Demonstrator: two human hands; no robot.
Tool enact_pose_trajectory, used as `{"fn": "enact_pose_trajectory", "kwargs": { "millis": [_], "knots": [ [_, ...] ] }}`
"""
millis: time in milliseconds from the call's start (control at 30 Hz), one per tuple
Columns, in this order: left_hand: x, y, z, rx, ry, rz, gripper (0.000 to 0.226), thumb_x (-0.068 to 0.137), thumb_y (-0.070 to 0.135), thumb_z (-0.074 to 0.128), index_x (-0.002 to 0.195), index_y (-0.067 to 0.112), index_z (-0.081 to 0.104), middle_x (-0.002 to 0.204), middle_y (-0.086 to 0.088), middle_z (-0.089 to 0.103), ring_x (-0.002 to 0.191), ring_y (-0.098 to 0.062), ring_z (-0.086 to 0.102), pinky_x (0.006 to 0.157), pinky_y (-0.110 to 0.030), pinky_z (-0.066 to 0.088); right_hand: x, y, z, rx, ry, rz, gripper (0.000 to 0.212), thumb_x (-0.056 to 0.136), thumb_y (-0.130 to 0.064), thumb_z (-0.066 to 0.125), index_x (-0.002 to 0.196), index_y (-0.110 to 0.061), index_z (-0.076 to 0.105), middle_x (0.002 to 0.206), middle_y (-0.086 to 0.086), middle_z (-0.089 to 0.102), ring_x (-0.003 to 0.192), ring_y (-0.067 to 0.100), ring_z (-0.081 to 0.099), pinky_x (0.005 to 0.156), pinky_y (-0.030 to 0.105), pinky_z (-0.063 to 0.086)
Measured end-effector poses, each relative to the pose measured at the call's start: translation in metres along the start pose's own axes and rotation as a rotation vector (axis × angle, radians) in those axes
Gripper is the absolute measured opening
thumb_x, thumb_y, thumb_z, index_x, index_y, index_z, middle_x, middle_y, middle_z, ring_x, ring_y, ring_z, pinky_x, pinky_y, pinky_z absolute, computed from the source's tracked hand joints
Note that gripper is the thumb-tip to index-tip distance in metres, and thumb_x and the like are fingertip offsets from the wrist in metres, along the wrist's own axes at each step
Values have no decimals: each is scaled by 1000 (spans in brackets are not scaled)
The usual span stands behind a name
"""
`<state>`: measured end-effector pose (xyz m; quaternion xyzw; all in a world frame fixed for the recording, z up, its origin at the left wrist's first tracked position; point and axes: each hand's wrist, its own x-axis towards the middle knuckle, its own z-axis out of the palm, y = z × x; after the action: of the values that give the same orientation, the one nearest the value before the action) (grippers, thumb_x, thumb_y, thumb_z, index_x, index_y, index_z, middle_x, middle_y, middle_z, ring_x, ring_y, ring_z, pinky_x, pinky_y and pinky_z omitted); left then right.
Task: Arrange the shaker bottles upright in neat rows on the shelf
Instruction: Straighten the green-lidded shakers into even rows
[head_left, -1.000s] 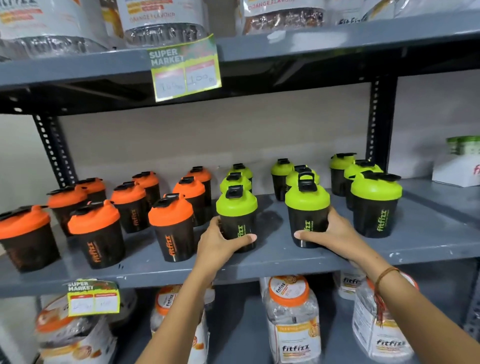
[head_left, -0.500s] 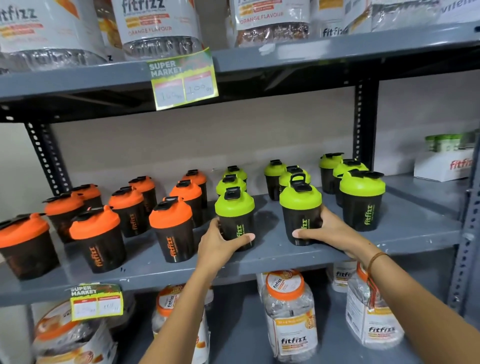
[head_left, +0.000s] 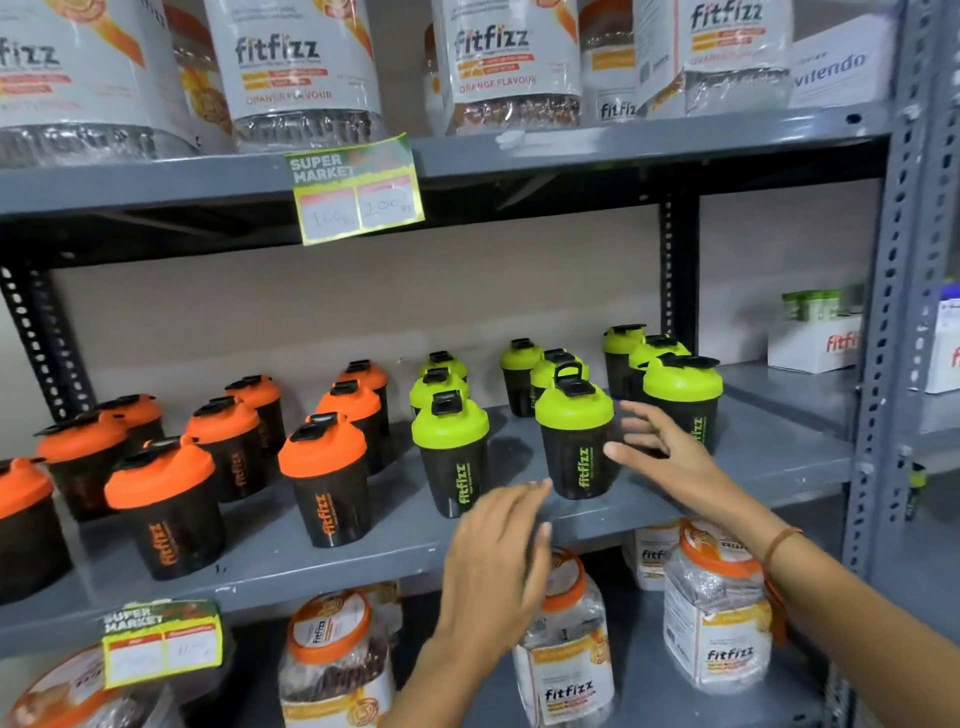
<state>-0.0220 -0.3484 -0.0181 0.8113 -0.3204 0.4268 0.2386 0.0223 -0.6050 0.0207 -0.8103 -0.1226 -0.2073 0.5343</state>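
Green-lidded black plastic shaker bottles stand upright on the grey metal shelf just beyond both hands; left hand and right hand are open, empty. Likely light, rigid, smooth: grip the body below the lid

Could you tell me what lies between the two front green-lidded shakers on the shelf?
Only bare grey shelf; the head view shows nothing standing between them.

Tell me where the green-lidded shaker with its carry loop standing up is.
The green-lidded shaker stands front-centre on the middle shelf, just left of the open right hand and right of another front-row green shaker.
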Motion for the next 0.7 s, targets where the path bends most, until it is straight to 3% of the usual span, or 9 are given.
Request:
{"fn": "enact_pose_trajectory", "kwargs": {
  "millis": [100,167,233,333,367,433,500,600,700],
  "knots": [
    [15,14,13,19,-168,-83,47,100,34,33,142,16,43,143,-2,51,135,-13,41,118,-23,16,-7,-15,-10,-73,232,-259,48,71,-74,69,111,-49,64,104,-18,70,94,3,68,74,11,50],
    [25,11,23,69,-313,-156,52,100,33,28,146,10,36,151,-8,42,141,-17,34,117,-22,7,-5,-26,-22,-164,416,-443,24,85,-54,69,104,-40,69,98,-18,70,87,5,68,71,10,50],
    [32,5,31,159,-451,-188,55,100,32,25,148,6,30,154,-12,35,143,-20,30,119,-26,9,-1,-26,-37,-223,592,-520,19,90,-37,66,109,-33,66,102,-12,67,92,7,66,77,16,51],
    [43,-2,43,218,-533,-227,55,100,34,24,146,5,32,154,-14,35,143,-21,29,119,-28,13,3,-5,-53,-172,758,-358,42,86,-39,68,124,-29,51,118,-5,56,105,17,59,86,16,45],
    [47,-4,46,218,-548,-244,55,100,35,24,145,5,34,154,-13,35,143,-20,29,118,-28,14,3,7,-56,-173,734,-254,57,85,-44,71,132,-27,45,126,-4,51,112,19,56,92,18,44],
    [52,-8,52,231,-598,-273,57,100,35,24,147,4,31,156,-14,31,144,-20,26,118,-29,13,7,29,-60,-190,559,-48,91,75,-56,76,148,-25,30,145,4,43,129,22,48,104,34,44],
    [58,-13,58,246,-650,-296,59,99,35,23,149,3,26,158,-14,25,146,-20,21,119,-29,11,15,43,-65,-181,395,50,113,64,-58,80,154,-26,19,156,7,38,138,23,44,111,43,41],
    [64,-18,65,224,-690,-312,58,99,33,23,149,4,23,159,-15,22,147,-19,18,119,-29,10,30,49,-71,-243,231,74,114,62,-55,87,151,-35,19,144,-2,49,129,19,50,105,41,44],
    [66,-21,67,198,-717,-322,58,99,33,21,150,5,22,160,-13,19,148,-18,16,120,-30,10,40,55,-72,-267,145,106,105,62,-49,88,143,-32,24,128,-8,53,120,19,53,94,34,45]
  ]
}}
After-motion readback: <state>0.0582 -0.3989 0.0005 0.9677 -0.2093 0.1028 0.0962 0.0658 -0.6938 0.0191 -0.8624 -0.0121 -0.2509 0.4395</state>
